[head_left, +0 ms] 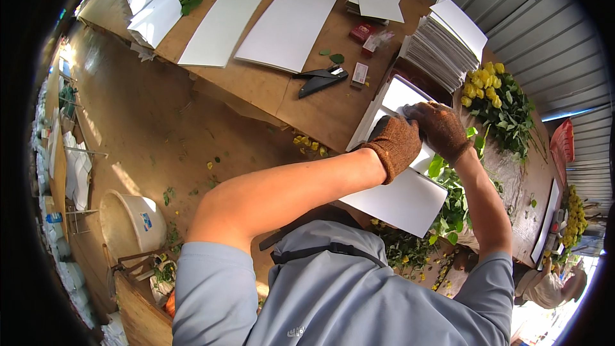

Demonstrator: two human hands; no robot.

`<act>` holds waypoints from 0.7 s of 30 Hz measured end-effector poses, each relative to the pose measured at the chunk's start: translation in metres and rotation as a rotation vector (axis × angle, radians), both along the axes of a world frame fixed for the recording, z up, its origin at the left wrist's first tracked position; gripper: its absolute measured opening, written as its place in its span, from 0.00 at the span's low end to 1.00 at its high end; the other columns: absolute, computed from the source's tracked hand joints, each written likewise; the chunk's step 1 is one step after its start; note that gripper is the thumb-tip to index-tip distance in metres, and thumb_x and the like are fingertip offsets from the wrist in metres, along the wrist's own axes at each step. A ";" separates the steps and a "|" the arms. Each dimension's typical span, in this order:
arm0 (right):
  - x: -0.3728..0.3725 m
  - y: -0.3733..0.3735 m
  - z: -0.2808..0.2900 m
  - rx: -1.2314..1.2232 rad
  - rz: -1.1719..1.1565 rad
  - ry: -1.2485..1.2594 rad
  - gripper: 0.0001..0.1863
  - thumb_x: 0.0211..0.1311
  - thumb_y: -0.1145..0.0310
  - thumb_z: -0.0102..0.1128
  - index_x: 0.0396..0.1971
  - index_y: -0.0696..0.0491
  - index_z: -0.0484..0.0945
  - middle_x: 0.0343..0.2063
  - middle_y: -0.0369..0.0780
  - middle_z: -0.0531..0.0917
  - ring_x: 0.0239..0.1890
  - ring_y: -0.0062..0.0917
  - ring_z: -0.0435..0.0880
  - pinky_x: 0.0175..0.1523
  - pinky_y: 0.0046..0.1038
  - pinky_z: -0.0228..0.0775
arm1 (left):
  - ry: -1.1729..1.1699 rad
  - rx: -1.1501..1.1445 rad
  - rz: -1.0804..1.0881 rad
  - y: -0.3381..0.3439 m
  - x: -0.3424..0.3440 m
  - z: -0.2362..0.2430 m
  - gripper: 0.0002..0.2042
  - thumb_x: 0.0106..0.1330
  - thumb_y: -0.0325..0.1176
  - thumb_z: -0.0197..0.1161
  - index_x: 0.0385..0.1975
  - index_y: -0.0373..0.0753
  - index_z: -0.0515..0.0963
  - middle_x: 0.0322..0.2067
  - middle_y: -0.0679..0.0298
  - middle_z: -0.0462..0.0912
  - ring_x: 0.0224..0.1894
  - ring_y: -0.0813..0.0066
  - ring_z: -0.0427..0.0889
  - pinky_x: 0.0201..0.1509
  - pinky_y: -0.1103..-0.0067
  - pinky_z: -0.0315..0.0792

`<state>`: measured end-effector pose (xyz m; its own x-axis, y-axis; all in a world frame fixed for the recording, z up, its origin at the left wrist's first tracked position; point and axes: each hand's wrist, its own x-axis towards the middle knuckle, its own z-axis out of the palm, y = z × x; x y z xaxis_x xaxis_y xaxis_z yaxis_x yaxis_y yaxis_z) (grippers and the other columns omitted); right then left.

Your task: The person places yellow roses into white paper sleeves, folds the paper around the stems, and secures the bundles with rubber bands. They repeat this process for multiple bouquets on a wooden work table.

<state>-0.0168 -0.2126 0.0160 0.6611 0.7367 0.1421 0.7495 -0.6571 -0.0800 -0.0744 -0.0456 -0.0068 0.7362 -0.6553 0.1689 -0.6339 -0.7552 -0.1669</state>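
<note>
Both my hands wear brown knit gloves. My left hand (396, 143) presses down on a white paper sheet (403, 202) wrapped around a bundle of green-leaved stems (453, 208) at the wooden table's edge. My right hand (442, 129) rests beside it, fingers curled on the same sheet's upper part. A bunch of yellow roses (490, 86) lies just beyond my right hand. A thick stack of white sheets (445, 41) sits behind the hands.
Long white sheets (291, 19) lie on the wooden table (320, 112), with a black stapler (322, 80) and small red boxes (362, 32). A white basin (131, 221) stands on the floor at left. More yellow flowers (575, 214) lie at right near another person (551, 288).
</note>
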 end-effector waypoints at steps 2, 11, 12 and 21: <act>-0.009 0.004 0.010 -0.015 0.026 0.046 0.19 0.56 0.62 0.67 0.49 0.48 0.81 0.42 0.41 0.84 0.45 0.39 0.85 0.49 0.38 0.79 | 0.267 -0.138 0.061 0.006 0.004 0.004 0.09 0.66 0.35 0.61 0.39 0.47 0.88 0.42 0.61 0.85 0.42 0.59 0.87 0.41 0.60 0.81; -0.040 0.012 0.006 -0.061 -0.104 0.019 0.29 0.55 0.51 0.71 0.49 0.56 0.74 0.49 0.47 0.75 0.51 0.45 0.78 0.52 0.46 0.75 | 0.499 -0.756 0.154 0.133 0.016 -0.025 0.33 0.59 0.47 0.73 0.64 0.44 0.74 0.53 0.51 0.81 0.55 0.50 0.83 0.60 0.64 0.78; -0.040 0.014 0.006 -0.072 -0.113 0.025 0.29 0.55 0.51 0.70 0.48 0.56 0.75 0.49 0.47 0.75 0.51 0.44 0.78 0.51 0.46 0.75 | 0.378 -0.597 0.144 0.138 0.013 -0.027 0.35 0.59 0.47 0.73 0.68 0.45 0.71 0.57 0.49 0.79 0.57 0.49 0.82 0.61 0.63 0.78; -0.020 0.005 -0.001 -0.070 -0.078 0.038 0.20 0.60 0.54 0.66 0.44 0.53 0.79 0.43 0.48 0.78 0.47 0.44 0.80 0.46 0.44 0.77 | 0.760 -0.893 0.191 0.087 0.037 -0.028 0.42 0.55 0.48 0.76 0.71 0.48 0.65 0.58 0.50 0.80 0.58 0.47 0.81 0.60 0.62 0.77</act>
<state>-0.0370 -0.2079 0.0145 0.7209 0.6899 0.0658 0.6930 -0.7184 -0.0598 -0.0378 0.0418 -0.0349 0.9183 -0.3958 -0.0120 -0.2072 -0.5062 0.8372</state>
